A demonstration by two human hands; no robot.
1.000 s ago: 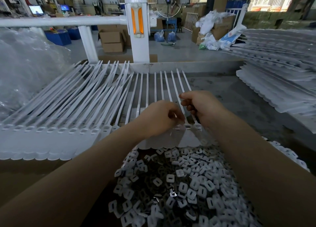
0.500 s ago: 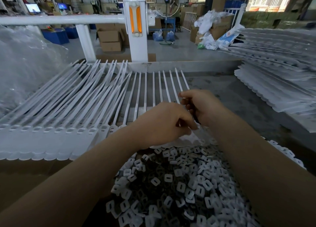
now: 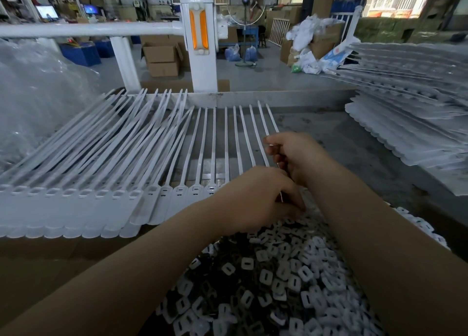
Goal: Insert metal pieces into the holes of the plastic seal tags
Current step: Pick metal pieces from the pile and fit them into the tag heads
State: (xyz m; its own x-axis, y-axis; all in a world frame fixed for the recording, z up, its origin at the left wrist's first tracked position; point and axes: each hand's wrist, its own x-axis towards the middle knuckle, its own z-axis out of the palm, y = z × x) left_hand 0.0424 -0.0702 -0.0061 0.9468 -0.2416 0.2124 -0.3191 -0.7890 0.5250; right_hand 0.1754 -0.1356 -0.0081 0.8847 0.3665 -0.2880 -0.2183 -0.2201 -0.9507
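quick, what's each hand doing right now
Left hand: fingers curled down at the tags' heads, grip hidden, cannot tell.
Right hand: pinching a tag strap.

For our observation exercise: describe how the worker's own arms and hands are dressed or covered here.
Both forearms are bare, with no sleeves in view. The left hand and right hand wear no gloves, and no rings, watch or wristband show.
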